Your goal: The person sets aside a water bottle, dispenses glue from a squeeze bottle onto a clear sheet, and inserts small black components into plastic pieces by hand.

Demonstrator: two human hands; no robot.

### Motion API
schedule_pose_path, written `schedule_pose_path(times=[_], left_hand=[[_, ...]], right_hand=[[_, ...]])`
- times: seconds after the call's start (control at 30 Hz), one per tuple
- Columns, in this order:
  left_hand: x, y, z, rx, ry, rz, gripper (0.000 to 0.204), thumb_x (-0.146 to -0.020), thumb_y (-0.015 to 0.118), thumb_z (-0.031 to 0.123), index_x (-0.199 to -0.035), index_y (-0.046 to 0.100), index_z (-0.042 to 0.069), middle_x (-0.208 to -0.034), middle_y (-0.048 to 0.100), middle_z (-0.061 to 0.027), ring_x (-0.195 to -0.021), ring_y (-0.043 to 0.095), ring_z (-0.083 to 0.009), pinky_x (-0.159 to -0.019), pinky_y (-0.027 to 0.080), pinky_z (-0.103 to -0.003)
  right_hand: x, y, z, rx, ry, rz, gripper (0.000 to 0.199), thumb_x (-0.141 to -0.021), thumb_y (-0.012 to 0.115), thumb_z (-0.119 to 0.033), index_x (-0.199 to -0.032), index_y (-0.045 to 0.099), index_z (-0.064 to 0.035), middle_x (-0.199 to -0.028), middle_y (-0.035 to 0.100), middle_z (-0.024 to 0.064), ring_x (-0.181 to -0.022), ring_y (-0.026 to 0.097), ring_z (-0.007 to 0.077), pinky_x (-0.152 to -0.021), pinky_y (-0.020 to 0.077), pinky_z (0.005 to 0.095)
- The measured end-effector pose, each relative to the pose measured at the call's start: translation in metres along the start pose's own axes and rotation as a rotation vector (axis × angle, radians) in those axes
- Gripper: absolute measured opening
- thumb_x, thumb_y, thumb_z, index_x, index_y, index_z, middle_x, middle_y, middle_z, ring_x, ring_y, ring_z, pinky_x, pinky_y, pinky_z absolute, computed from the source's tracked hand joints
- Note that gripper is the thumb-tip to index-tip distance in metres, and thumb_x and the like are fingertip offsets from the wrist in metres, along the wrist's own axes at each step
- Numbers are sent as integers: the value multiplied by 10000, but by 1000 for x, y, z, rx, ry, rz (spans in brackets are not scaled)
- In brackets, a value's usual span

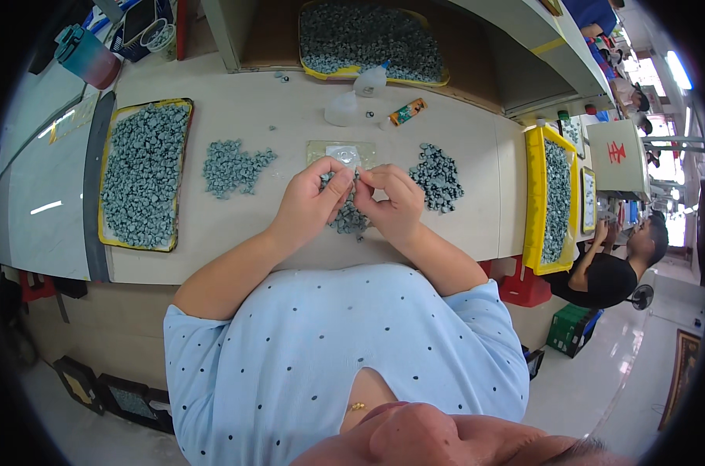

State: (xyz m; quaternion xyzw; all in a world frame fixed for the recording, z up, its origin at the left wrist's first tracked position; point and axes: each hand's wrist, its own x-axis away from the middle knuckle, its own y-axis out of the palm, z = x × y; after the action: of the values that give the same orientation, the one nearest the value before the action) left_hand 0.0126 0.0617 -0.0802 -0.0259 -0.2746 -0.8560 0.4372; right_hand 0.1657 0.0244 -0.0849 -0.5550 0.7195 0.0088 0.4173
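Observation:
My left hand (312, 200) and my right hand (391, 200) meet over the middle of the beige workbench (461, 225), fingertips pinched together on a small grey part (351, 180) that is mostly hidden by the fingers. Under the hands lies a small heap of grey parts (348, 220). Just beyond the fingertips sits a clear plastic square with a round dish (341, 151). A loose pile of lighter grey parts (232, 166) lies left of the hands, and a darker pile (438, 177) lies right of them.
A yellow-rimmed tray (102, 194) full of grey parts sits at the left, another (372, 76) at the back, a third (536, 202) at the right edge. Small white squeeze bottles (370, 81) and an orange tube (407, 112) lie behind. Another person (612, 268) sits at the right.

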Motion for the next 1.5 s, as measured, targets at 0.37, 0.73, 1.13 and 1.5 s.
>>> schedule_pose_path(times=[0.37, 0.73, 1.13, 1.5], left_hand=[[-8, 11, 3, 199, -142, -134, 175, -943, 489, 237, -902, 498, 67, -692, 438, 16, -509, 286, -38, -411, 207, -196], [-12, 12, -7, 192, -114, -110, 172, -932, 509, 222, -887, 516, 55, -608, 407, 38, -492, 289, -31, -425, 228, -199], [-14, 11, -8, 192, -140, -87, 140, -925, 515, 192, -872, 507, 63, -600, 396, 45, -484, 284, -31, -420, 219, -204], [-19, 10, -7, 273, -221, -106, 122, -914, 525, 171, -854, 493, 69, -639, 434, 34, -481, 268, -18, -404, 194, -188]], right_hand=[[-1, -16, 10, 14, -32, 29, 240, -654, 679, 83, -883, 633, 28, -750, 622, 108, -611, 600, 163, -500, 477, 239], [3, -18, 15, 29, -45, 21, 238, -651, 683, 82, -878, 642, 23, -735, 620, 101, -593, 594, 159, -486, 473, 231], [6, -15, 18, 37, -62, 15, 165, -658, 685, 86, -789, 607, 24, -707, 603, 93, -569, 585, 155, -457, 461, 230], [11, -15, 26, 6, -49, -13, 155, -670, 678, 101, -777, 588, 35, -683, 582, 86, -547, 559, 134, -448, 441, 215]])
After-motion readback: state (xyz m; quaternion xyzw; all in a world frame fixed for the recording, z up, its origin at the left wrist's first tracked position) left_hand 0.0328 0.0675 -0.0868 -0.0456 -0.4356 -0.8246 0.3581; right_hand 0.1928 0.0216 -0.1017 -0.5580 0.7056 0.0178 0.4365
